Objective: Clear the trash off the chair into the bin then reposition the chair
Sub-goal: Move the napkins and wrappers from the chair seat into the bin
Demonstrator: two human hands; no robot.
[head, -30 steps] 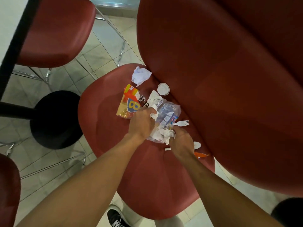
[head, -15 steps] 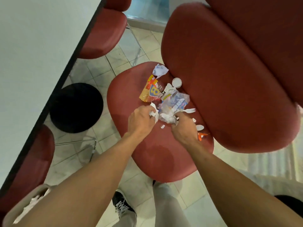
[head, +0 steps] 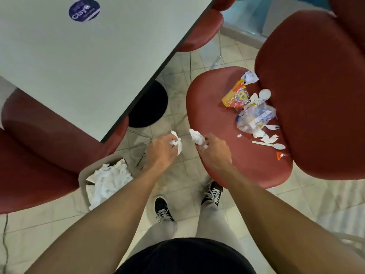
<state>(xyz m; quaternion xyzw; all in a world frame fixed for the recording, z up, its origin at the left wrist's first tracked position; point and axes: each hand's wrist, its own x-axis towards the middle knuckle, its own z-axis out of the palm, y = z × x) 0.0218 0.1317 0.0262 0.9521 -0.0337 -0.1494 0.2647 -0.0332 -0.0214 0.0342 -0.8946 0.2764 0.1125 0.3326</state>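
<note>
A tiled floor (head: 183,175) carries a pale table (head: 94,56) and red chairs. The chair (head: 213,123) on the right holds wrappers, a clear bag (head: 254,117), fork and spoon. The bin (head: 102,180) stands lower left, full of white paper. Each hand's fingers curl round a crumpled tissue: left hand (head: 161,151), right hand (head: 214,151).

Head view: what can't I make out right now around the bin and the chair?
- Bin: near rim and inside partly hidden by the left forearm; depth unreadable.
- Clear plastic bag: contents blurred.
- Orange scrap: too small to identify.
- Chair: legs hidden under the seat; backrest cut off by the right edge.
</note>
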